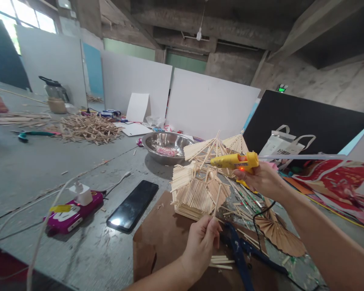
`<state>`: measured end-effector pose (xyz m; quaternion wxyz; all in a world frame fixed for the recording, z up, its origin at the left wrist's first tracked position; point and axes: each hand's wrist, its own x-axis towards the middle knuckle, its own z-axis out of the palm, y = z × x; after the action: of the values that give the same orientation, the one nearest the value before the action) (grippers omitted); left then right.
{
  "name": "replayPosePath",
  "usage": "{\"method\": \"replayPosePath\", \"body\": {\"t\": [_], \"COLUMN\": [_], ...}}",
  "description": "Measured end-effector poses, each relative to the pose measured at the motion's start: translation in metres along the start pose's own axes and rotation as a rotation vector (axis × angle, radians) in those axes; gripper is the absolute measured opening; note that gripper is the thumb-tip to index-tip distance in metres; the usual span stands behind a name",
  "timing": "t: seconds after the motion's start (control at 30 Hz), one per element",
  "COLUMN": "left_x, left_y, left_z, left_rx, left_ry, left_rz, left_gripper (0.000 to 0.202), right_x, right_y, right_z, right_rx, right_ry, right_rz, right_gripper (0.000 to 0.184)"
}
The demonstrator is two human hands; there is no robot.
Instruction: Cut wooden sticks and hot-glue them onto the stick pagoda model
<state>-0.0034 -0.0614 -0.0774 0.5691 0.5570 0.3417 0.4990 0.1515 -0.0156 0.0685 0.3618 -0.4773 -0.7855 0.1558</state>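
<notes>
My right hand [259, 178] is wrapped round a yellow glue gun [235, 161], which has a small orange light lit and a clear glue stick [309, 157] jutting from its back. Its nozzle points left, over a small model house [197, 194] built of thin wooden sticks. Pinched in my left hand [202, 238] is a wooden stick [217, 200], held upright in front of the model's right side. Whether the stick touches the model I cannot tell. Behind the model rise further fan-shaped stick roofs [214, 147]. Brown board [157, 242] lies underneath.
Blue-handled pliers [238, 250] and several loose sticks [221, 262] lie near my hands. To the left are a black phone [133, 206] and a purple power strip [75, 212] with cables. A steel bowl [166, 159] and a pile of sticks [92, 127] stand farther back.
</notes>
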Motion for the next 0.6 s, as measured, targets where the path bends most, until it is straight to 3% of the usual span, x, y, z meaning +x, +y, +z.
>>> {"method": "replayPosePath", "body": {"t": [0.3, 0.6], "left_x": [0.001, 0.0], "left_y": [0.001, 0.003], "left_z": [-0.002, -0.001], "left_rx": [0.068, 0.041], "left_ry": [-0.015, 0.021], "left_rz": [0.041, 0.004], "left_gripper": [0.038, 0.037], "right_x": [-0.002, 0.0], "right_y": [0.005, 0.011], "right_z": [-0.001, -0.003], "right_rx": [0.038, -0.016], "right_ry": [0.024, 0.134], "right_rz": [0.022, 0.211], "right_gripper": [0.017, 0.032]}}
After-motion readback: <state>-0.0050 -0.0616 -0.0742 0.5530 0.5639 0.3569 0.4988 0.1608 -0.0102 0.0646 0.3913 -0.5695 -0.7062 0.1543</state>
